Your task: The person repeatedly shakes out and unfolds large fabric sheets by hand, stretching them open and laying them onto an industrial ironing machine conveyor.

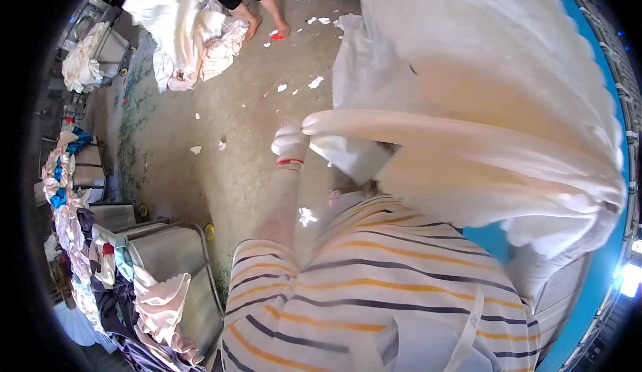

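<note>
A large white cloth (481,57) with a scalloped edge is spread out in the air across the right side of the view. My left hand (289,142), in a white glove with a red band at the wrist, is closed on one edge of it. From there a taut fold runs to the far right. At that end the cloth bunches where my right hand (602,206) grips it; white folds cover much of this hand, and its fingers blend into the fabric. The cloth's lower part hangs near the floor.
Metal carts (170,255) heaped with mixed cloths line the left. At the top, another person's bare legs (257,4) stand by a pile of pale cloths (217,47). White scraps (315,82) litter the concrete floor. A blue frame edge (588,31) runs along the right.
</note>
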Demonstrator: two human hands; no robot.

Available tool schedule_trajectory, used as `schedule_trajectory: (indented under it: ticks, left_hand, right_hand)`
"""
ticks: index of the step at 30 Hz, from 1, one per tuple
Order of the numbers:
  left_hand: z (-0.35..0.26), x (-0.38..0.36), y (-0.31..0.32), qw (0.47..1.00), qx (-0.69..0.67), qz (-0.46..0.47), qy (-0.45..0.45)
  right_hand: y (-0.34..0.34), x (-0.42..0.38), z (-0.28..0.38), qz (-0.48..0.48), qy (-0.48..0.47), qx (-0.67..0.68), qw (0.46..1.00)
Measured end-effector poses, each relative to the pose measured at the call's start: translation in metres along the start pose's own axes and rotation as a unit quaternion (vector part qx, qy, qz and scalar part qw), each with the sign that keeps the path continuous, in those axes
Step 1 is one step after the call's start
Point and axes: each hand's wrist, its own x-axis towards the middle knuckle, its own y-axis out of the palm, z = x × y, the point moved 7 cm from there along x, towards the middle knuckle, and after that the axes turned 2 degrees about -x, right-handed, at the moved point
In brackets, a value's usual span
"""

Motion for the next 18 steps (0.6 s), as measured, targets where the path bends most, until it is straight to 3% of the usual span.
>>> schedule_trajectory:
  ticks: [2,5,10,13,14,15,17,18]
  left_hand:
    - [0.022,0.006,-0.003,0.999,-0.001,0.003,-0.054]
    - [0.039,-0.013,-0.035,0.992,-0.099,-0.057,-0.046]
    - [0.075,-0.027,-0.059,0.968,-0.17,-0.122,-0.137]
    - [0.142,-0.024,-0.033,0.825,-0.477,-0.269,-0.142]
    - [0.166,-0.02,-0.026,0.696,-0.646,-0.297,-0.097]
    - [0.189,-0.017,-0.02,0.533,-0.783,-0.319,-0.046]
    - [0.139,-0.056,-0.075,0.419,-0.866,-0.27,-0.046]
    - [0.132,-0.065,-0.104,0.538,-0.768,-0.346,0.013]
  right_hand:
    - [-0.034,0.027,-0.015,-0.051,-0.025,-0.016,0.998]
    - [-0.081,0.055,-0.031,-0.095,-0.057,-0.043,0.993]
    - [-0.11,0.07,-0.036,-0.106,-0.095,-0.075,0.987]
    - [-0.112,0.078,-0.05,-0.026,-0.075,-0.112,0.99]
    - [-0.105,0.079,-0.056,0.03,-0.061,-0.128,0.989]
    - [-0.098,0.081,-0.065,0.096,-0.036,-0.156,0.982]
    - [-0.055,0.061,-0.075,0.271,0.009,-0.176,0.946]
    - [-0.018,0.035,-0.064,0.366,0.028,-0.087,0.926]
